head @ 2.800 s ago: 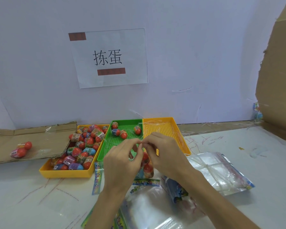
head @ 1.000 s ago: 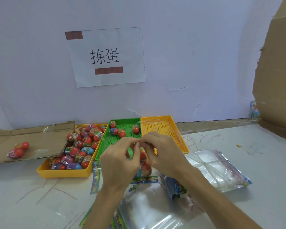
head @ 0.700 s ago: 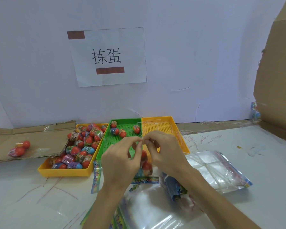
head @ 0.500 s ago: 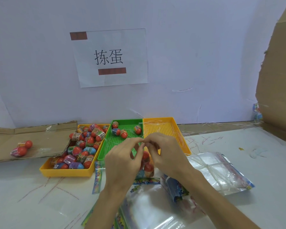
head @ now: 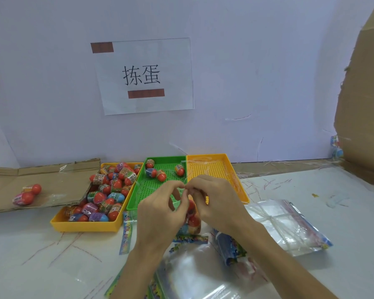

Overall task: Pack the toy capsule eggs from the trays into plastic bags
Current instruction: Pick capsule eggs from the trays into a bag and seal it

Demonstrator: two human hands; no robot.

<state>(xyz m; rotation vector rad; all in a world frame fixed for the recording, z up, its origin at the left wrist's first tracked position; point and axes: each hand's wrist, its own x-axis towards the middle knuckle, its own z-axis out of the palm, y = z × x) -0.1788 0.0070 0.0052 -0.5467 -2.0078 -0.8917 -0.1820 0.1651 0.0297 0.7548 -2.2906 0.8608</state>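
Yellow tray point(head: 84, 225) is sitting heaped with red-capped eggs point(head: 108, 195). Green tray point(head: 156, 192) touching its right side is carrying 4 eggs point(head: 161, 175) at the far end. Clear bag point(head: 193, 221) holding eggs is standing upright just in front. Flat bags point(head: 285, 225) are lying on the right.

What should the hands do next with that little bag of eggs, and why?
Probably finish closing the small clear plastic bag: the left hand and right hand both pinch its top, and red capsule eggs already sit inside.
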